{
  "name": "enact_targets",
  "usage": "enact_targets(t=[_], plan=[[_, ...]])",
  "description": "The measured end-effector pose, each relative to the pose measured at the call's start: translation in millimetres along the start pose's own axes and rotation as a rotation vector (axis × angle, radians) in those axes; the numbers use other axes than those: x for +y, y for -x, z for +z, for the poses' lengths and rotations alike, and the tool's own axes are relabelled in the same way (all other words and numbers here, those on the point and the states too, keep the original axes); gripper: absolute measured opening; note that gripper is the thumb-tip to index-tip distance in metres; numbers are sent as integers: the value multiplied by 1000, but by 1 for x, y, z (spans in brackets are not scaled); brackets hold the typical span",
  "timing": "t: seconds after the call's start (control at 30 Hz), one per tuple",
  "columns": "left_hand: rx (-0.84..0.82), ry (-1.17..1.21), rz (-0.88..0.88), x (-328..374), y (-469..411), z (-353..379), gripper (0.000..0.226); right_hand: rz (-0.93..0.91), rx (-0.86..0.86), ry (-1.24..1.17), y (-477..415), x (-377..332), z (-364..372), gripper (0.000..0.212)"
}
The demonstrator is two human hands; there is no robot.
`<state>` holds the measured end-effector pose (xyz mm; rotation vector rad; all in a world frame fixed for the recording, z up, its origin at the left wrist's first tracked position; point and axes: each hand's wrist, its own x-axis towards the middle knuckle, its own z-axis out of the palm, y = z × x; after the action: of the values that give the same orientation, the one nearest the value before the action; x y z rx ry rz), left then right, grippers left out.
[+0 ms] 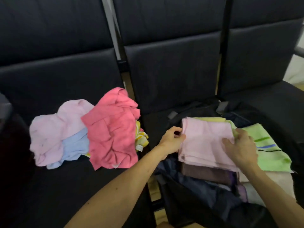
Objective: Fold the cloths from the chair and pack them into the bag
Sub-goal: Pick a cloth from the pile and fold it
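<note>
The folded pale pink terry cloth (205, 142) lies on the stack in the open dark fabric bag (189, 203), on the black padded chair (49, 186). It is light, soft, limp — the layers may slide, so take both side edges. Your left grip (172, 139) pinches the left edge; your right grip (241, 145) holds the right one. The white tag (116, 165) on the crumpled coral cloth (111, 129) — unreadable.

Seats: a row of black padded chairs (57, 76) stands in front of me, their backs divided into broad horizontal panels.
Frame: metal posts (113, 28) rise between the backs.
Armrest: a grey armrest (299, 51) sits at my far right.
Floor: pale yellowish floor (153, 193) shows between two seats.
Light: soft and even, with a dull sheen on the upholstery.
</note>
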<state>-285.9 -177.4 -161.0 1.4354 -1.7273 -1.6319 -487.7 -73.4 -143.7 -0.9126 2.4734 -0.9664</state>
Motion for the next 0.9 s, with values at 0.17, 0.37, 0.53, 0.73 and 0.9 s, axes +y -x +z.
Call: enact_targets(t=[0.17,0.37,0.53,0.73,0.9], plan=[[274,32,180,-39,53,-67,4,-459,110,-109,80,-55,45,33],[383,-328,40,-136,96,-163,18,-669,-371,-132,165,-102,177,11],[330,-689,54,-162,93,-186,17,-563,-537,97,169,-107,250,22],[216,-956,124,-174,66,-194,35,-571,-505,331,157,-113,280,33],[265,-941,131,-179,69,-197,21,-603,-493,322,151,-112,283,19]])
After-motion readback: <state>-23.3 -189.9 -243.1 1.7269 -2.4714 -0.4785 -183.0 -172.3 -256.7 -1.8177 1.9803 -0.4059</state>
